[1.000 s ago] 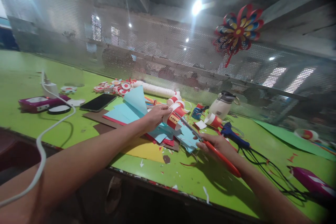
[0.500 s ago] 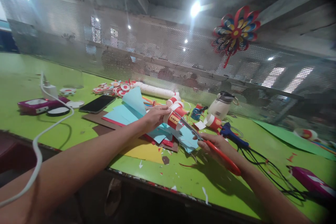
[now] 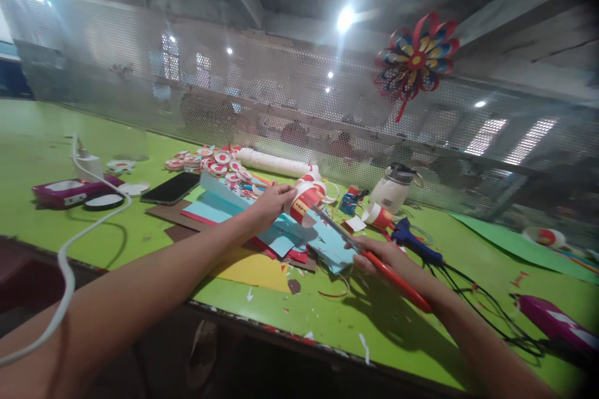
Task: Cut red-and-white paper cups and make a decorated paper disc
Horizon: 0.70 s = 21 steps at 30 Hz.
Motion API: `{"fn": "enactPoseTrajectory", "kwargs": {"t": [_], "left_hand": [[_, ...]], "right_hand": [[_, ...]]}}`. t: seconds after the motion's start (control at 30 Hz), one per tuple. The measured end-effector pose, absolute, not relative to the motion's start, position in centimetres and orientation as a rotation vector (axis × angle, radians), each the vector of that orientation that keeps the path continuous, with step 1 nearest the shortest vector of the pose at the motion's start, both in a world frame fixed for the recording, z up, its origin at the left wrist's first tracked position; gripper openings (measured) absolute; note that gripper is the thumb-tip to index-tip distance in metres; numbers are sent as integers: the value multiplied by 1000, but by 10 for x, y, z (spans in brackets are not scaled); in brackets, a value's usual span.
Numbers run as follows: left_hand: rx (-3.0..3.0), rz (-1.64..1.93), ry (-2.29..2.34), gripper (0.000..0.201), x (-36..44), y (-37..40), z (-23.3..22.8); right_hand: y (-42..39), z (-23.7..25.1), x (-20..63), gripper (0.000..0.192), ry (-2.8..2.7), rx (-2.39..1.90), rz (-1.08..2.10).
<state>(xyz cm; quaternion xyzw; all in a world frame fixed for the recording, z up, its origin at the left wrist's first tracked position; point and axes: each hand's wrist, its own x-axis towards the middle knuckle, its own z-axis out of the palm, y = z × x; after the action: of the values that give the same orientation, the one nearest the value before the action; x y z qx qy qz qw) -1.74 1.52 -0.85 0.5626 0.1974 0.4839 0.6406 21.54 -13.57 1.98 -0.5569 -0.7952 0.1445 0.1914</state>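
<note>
My left hand (image 3: 276, 202) is closed on a red and white paper cup (image 3: 305, 201), which it holds tilted above the paper pile. In my right hand (image 3: 386, 259) is a pair of scissors (image 3: 395, 279) with red-orange handles. The scissor blades reach up to the cup's side and look nearly together; whether they bite into the wall I cannot tell. Beneath the cup lie light blue paper sheets (image 3: 281, 234), one with a raised edge, over red and brown sheets. A yellow sheet (image 3: 255, 269) lies nearer the table edge, with small paper scraps around it.
Behind the papers are red and white paper discs (image 3: 219, 162) and a white roll (image 3: 276, 162). A phone (image 3: 171, 188) lies left. To the right are a kettle (image 3: 393, 187), another cut cup (image 3: 378, 215), a blue glue gun (image 3: 416, 241) with black cords and a green sheet (image 3: 510, 243).
The cup has shifted slightly left and turned in my left hand. The raised light blue sheet has sunk lower, uncovering more discs behind it. The scissors have barely moved.
</note>
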Motion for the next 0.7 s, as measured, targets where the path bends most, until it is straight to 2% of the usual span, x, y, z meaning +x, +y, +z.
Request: {"fn": "enactPoseTrajectory", "kwargs": {"t": [0.23, 0.37, 0.7], "left_hand": [[1304, 1060, 412, 18, -29, 15, 1], [1339, 980, 369, 19, -31, 14, 0], [1312, 949, 351, 15, -36, 10, 7]], "right_hand": [[-143, 33, 229, 41, -2173, -1502, 314], [-139, 34, 235, 43, -2076, -1569, 101], [-129, 19, 243, 49, -2302, -1605, -388]]}}
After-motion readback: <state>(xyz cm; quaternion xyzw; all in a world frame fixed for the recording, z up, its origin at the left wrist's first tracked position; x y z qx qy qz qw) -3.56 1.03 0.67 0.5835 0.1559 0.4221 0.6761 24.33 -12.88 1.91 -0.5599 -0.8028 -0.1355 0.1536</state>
